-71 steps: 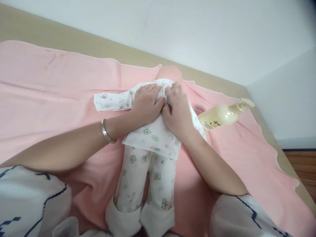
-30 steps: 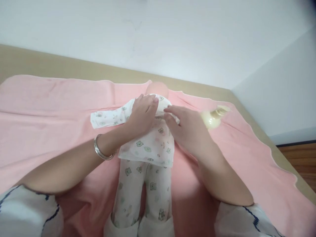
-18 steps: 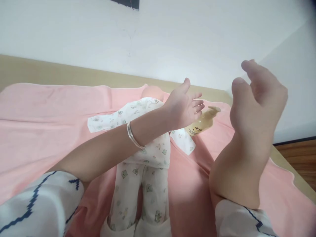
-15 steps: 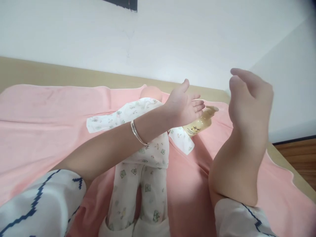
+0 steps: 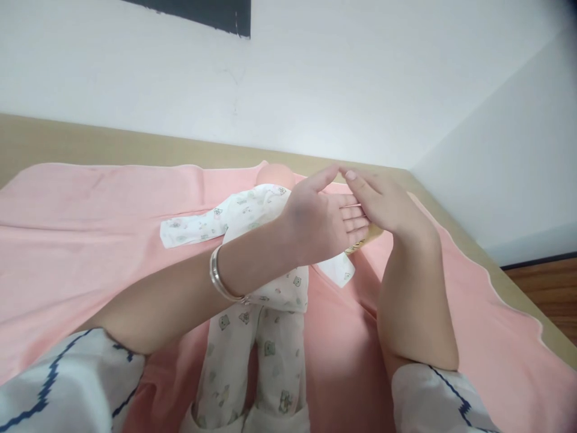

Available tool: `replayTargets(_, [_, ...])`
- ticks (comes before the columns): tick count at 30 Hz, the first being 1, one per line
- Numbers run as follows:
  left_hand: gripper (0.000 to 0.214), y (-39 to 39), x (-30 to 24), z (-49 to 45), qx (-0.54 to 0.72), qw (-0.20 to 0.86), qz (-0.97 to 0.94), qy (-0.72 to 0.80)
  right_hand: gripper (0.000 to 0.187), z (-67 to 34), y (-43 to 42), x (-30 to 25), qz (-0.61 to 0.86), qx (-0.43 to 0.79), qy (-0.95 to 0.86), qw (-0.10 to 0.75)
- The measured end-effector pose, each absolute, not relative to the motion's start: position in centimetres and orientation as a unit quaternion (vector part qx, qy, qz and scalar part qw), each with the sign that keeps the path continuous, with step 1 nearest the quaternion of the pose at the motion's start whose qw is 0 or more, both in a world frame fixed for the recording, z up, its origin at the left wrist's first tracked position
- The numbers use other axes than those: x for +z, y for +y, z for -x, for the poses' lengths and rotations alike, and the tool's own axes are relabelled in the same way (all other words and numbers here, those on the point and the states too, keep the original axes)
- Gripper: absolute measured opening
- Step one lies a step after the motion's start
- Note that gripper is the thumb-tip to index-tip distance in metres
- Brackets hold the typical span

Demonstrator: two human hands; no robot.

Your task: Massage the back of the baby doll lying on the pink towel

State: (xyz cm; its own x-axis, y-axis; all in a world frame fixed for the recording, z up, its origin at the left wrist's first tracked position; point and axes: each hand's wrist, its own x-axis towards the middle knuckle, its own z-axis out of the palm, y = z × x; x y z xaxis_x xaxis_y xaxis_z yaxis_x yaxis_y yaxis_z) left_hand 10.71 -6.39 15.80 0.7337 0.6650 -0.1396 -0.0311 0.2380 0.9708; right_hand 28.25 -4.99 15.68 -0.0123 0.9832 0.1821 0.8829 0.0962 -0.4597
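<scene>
My left hand (image 5: 322,216) is open with its palm turned up and fingers stretched out to the right. My right hand (image 5: 383,198) comes in from the right, its fingers laid over or touching the left fingertips. Neither hand holds a thing that I can see. Beneath my left arm lies a doll in a white printed top (image 5: 252,207) and matching trousers (image 5: 270,355), its round head (image 5: 274,175) at the far end. Mostly hidden behind my hands is a yellowish bottle (image 5: 372,236). A silver bangle (image 5: 219,276) circles my left wrist.
A pink blanket (image 5: 90,240) covers most of the tan surface (image 5: 135,138) under the doll. A white wall (image 5: 338,78) rises behind it, with a dark panel (image 5: 216,15) at the top. Brown wood (image 5: 545,288) shows at the right.
My right hand has come down and left from its raised position to meet my left hand. My left hand has dropped slightly toward me, and the bottle is now more hidden.
</scene>
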Motion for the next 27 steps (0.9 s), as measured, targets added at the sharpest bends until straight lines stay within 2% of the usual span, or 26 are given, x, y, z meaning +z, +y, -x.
replayTargets(3, [0.093, -6.9, 15.5, -8.5, 0.231, 0.699, -0.609, 0.294, 0.066, -27.8, -5.0, 15.8, 0.689, 0.102, -0.705, 0.134])
replayTargets(6, [0.091, -7.1, 15.7, -6.0, 0.266, 0.652, -0.632, 0.323, 0.068, -27.2, -5.2, 16.2, 0.709, 0.089, -0.692, 0.098])
replayTargets(10, [0.079, -7.3, 17.5, -2.2, 0.320, 0.534, -0.689, 0.371, 0.066, -26.8, -5.1, 16.7, 0.736, 0.097, -0.666, 0.072])
replayTargets(16, [0.083, -8.0, 20.3, 2.5, 0.437, 0.607, -0.553, 0.367, 0.068, -28.1, -3.6, 16.5, 0.766, 0.155, -0.612, 0.123])
replayTargets(19, [0.098, -8.2, 20.8, 3.0, 0.475, 0.630, -0.494, 0.366, 0.068, -28.4, -3.0, 16.4, 0.782, 0.155, -0.591, 0.121])
replayTargets(22, [0.113, -8.4, 21.4, 2.5, 0.490, 0.650, -0.445, 0.374, 0.070, -28.1, -2.9, 16.3, 0.791, 0.148, -0.585, 0.101])
replayTargets(27, [0.113, -8.7, 21.9, 1.9, 0.459, 0.688, -0.448, 0.340, 0.072, -26.9, -3.3, 16.4, 0.798, 0.136, -0.580, 0.091])
